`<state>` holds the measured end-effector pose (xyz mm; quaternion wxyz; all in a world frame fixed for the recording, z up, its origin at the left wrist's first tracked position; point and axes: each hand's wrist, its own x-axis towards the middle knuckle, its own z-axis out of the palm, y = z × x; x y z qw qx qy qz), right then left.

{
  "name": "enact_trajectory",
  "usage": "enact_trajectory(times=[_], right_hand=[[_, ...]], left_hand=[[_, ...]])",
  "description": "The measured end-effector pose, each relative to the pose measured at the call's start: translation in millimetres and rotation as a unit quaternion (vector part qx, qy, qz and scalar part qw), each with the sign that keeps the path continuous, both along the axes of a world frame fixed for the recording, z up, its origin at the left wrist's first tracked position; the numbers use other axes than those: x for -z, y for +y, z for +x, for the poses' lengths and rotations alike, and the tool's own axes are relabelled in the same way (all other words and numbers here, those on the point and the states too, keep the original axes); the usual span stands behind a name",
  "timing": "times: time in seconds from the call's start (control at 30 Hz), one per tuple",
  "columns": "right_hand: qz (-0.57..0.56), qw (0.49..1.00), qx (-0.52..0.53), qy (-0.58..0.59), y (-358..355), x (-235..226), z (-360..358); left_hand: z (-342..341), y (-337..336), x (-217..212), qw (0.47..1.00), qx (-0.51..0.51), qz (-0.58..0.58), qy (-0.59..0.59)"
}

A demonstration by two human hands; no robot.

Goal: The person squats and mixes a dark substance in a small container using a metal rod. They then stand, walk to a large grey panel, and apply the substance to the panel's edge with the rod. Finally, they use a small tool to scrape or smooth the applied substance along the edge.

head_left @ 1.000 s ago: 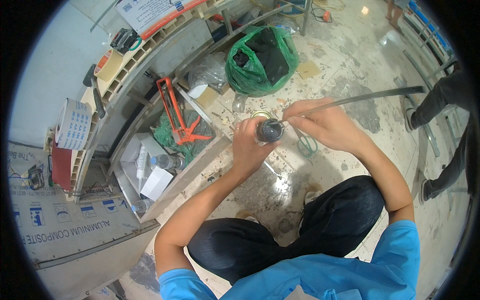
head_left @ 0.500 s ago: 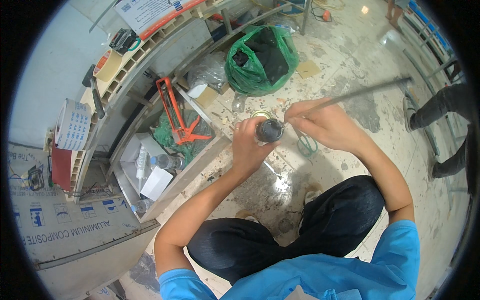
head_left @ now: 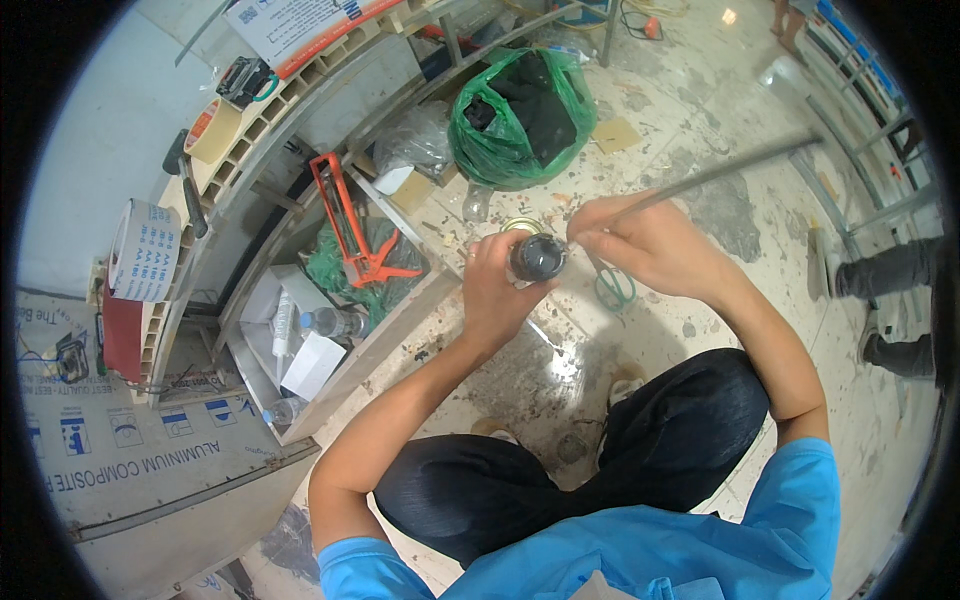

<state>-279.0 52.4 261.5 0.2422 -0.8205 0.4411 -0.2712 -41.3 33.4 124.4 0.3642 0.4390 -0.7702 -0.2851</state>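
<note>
Above the floor, my left hand is wrapped round a small cylinder with a round, dark, shiny top. What the cylinder is, I cannot tell. Close by on its right, my right hand is closed on a long, thin, dark grey bar, whose free end reaches far to the upper right. The bar's near end is hidden by my fingers. Green-handled scissors lie below my right hand. Just beyond my left fingers shows the rim of a gold-coloured ring or lid.
A green plastic bag of dark material stands ahead. On the left, a wooden tray holds an orange caulking gun, bottles and a tube. A hammer and tape rolls sit on a ledge. Another person's legs are at right.
The bar's far end has swung slightly away from me. The other person's feet at the right have shifted. My left hand and the cylinder have barely moved.
</note>
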Motion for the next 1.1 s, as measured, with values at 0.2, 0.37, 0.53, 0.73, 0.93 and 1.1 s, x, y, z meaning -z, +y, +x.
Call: enact_trajectory(times=[0.2,0.37,0.53,0.73,0.93,1.1], right_hand=[[-0.044,0.997,-0.024,-0.059,-0.6,2.3,-0.6],[0.03,0.995,-0.027,-0.093,0.5,2.4,0.6],[0.048,0.998,-0.015,-0.03,0.6,2.2,-0.9],[0.021,0.999,-0.016,-0.04,0.3,4.2,-2.0],[-0.011,0.997,-0.024,-0.066,0.6,4.7,-0.9],[0.033,0.995,-0.029,-0.094,2.5,0.5,0.1]], left_hand=[[0.4,0.2,0.7,1.0,0.002,-0.003,-0.002],[-0.3,1.2,1.3,1.0,0.002,0.01,-0.007],[0.1,1.2,0.5,1.0,0.003,0.006,-0.002],[0.5,1.5,-0.1,1.0,-0.001,-0.003,-0.01],[0.0,2.1,0.3,1.0,-0.005,-0.001,-0.004],[0.1,2.0,1.3,1.0,-0.003,-0.003,-0.006]])
